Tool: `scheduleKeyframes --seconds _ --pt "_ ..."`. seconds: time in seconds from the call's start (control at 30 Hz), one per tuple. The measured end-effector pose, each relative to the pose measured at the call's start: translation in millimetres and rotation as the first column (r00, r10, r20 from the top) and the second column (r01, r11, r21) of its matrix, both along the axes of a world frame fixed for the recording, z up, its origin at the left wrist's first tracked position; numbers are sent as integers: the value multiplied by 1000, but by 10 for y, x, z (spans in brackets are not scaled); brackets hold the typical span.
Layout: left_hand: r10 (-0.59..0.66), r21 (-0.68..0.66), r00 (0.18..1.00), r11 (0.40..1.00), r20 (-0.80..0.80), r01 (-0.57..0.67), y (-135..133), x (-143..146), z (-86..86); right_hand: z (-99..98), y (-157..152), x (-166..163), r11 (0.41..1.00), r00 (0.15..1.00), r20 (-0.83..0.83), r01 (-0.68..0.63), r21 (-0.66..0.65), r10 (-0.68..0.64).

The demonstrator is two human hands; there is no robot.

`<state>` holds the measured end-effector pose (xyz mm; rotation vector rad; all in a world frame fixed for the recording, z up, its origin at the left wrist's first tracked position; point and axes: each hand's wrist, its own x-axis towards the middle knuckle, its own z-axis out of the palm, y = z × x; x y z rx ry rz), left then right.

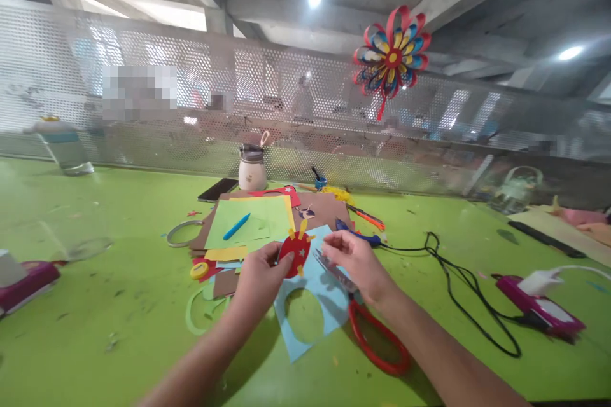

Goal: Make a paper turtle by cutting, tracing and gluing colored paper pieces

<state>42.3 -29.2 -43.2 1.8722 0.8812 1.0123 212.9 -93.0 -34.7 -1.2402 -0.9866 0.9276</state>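
The left hand (265, 267) is pinching a small red oval paper piece (292, 257) between thumb and fingers, and the piece is hovering above the upper left part of a light-blue paper sheet with a large oval hole (335, 306), which is lying on the lime-green bench (143, 337). Short yellow paper tabs (303, 226) are sticking out around the red oval's edge, and a silver star (301, 253) is showing on its face. The right hand (351, 261) is hanging over the blue sheet's right side, its fingers curling toward the thumb; whether it is gripping anything small, I cannot tell. Under it, large scissors with red loop handles (379, 340) are lying across the blue sheet's right edge. A blue-bodied tool on a black cable (373, 240) is resting just beyond the sheet's upper right corner.

For careful handling, the left hand should be keeping its grip light and on the oval's lower left rim, so the tabs are staying flat and uncreased. The right hand should be working with fingertips only, pressing one tab at a time, and keeping its wrist clear of the scissors.
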Motion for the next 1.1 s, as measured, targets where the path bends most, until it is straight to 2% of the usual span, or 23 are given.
scheduleKeyframes --seconds 0.07,0.13,0.27,0.37,0.43,0.53,0.63,0.77,0.97,1.03,1.07,1.1 --pt "130 231 991 966 -39 -117 -8 -14 24 55 -53 -83 999 1000 9 -23 26 23" --pt "222 448 973 878 -63 -171 -49 -15 59 109 -103 -209 995 996 -9 -88 41 88" --pt "317 727 938 676 -141 -119 -157 19 107 158 -136 -469 991 991 -82 -98 89 106" --pt "402 834 900 544 -167 -88 -208 39 107 137 -107 -566 996 989 -148 -12 93 26" --pt "448 876 877 478 -172 -72 -229 41 101 108 -84 -585 996 982 -188 39 84 -23" --pt "484 909 854 416 -189 -35 -243 36 94 66 -58 -581 994 970 -234 89 67 -71" --pt "504 921 839 389 -205 -9 -231 40 88 27 -33 -566 990 959 -258 132 50 -115" --pt "516 919 826 393 -228 8 -222 72 73 -42 12 -534 991 957 -263 132 25 -121" --pt "478 881 836 473 -271 15 -376 29 125 -148 63 -402 998 969 -241 64 12 -59" --pt "427 838 863 545 -272 -5 -359 -63 220 -156 57 -312 1000 974 -225 21 2 -20" --pt "324 734 915 677 -240 -47 -313 -118 283 -151 48 -260 1000 976 -216 -7 -6 6" --pt "219 558 957 826 -193 -77 -241 -173 352 -140 34 -206 999 977 -209 -40 -15 36"
